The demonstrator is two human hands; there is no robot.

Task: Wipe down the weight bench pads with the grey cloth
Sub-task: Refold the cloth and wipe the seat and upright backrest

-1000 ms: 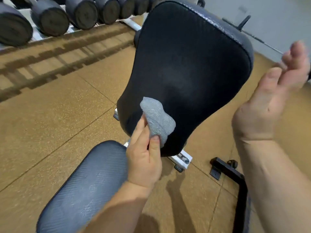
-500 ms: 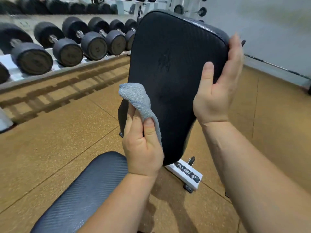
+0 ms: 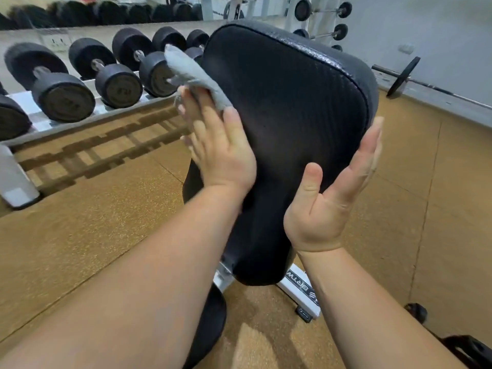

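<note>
Fingers (left) pinch grey cloth, pad edge

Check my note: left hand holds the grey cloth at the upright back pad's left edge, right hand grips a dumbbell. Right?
No. The head view shows the right hand open against the right edge of the back pad, not gripping a dumbbell. The left hand does hold the grey cloth at the left edge.

Both arms are uncovered: the left forearm and right forearm show bare skin from the bottom edge of the view up to the wrists. The left hand and right hand are bare too. The right wrist shows faint creases. The left fingertips are blurred.
</note>
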